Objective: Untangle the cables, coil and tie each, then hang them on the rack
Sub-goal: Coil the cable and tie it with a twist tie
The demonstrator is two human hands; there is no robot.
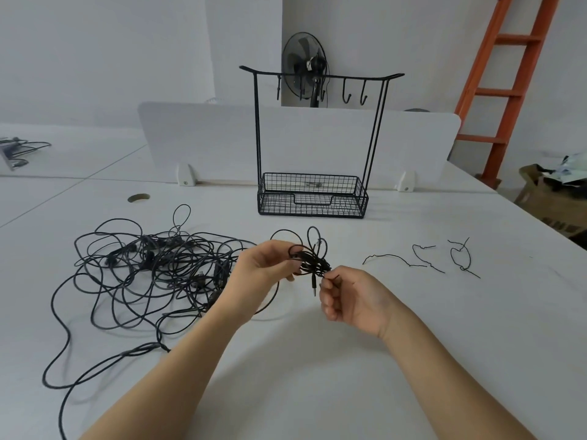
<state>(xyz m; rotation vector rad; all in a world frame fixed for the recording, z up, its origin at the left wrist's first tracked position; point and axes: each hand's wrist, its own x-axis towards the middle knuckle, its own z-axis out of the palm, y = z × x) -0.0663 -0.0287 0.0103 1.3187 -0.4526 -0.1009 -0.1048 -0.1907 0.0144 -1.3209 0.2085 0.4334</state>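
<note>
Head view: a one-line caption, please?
Left hand holds a small cable coil, right hand pinches a strand beside it; tangle left, rack behind.

Left forearm [178, 360] and right forearm [444, 369] are seen bare along the whole visible length, from lower frame edge to wrist. Left grip [260, 268] and right grip [352, 300] are bare hands. Fingernail detail is blurred and cannot be judged.
</note>
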